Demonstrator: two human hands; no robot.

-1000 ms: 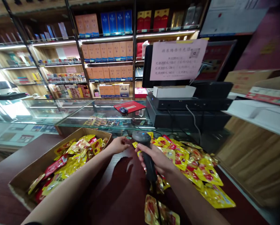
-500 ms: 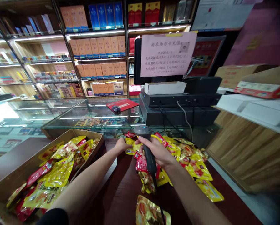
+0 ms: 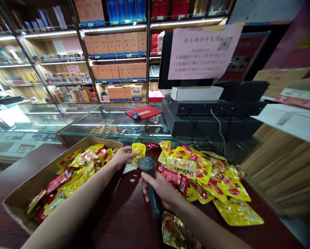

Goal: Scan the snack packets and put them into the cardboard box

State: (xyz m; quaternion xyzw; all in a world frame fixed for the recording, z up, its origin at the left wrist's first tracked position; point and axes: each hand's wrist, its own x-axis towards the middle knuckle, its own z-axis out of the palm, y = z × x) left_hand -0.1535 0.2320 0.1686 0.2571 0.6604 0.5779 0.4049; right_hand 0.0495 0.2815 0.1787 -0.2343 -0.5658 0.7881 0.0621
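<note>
My left hand (image 3: 124, 156) pinches a small yellow snack packet (image 3: 138, 154) by its left edge, above the dark red tabletop (image 3: 110, 211). Wrapped round a black handheld scanner (image 3: 150, 186) is my right hand (image 3: 161, 190), with the scanner's head just below the packet. To the left stands a cardboard box (image 3: 17, 193) with yellow and red packets inside. A loose pile of packets (image 3: 182, 167) spreads to the right of the scanner. One gold packet (image 3: 177, 230) lies near the front, partly behind my right forearm.
Behind the table is a glass counter (image 3: 113, 119) with a mouse (image 3: 136, 116) on a red mat (image 3: 147, 111). A monitor with a pink sign (image 3: 204, 52) stands above a black cash drawer (image 3: 191, 124). Stocked shelves line the back, and a wooden cabinet (image 3: 276, 166) is at the right.
My left hand has lifted the yellow packet away from the pile, slightly to the left. The scanner has moved left and down in my right hand, and the view has shifted.
</note>
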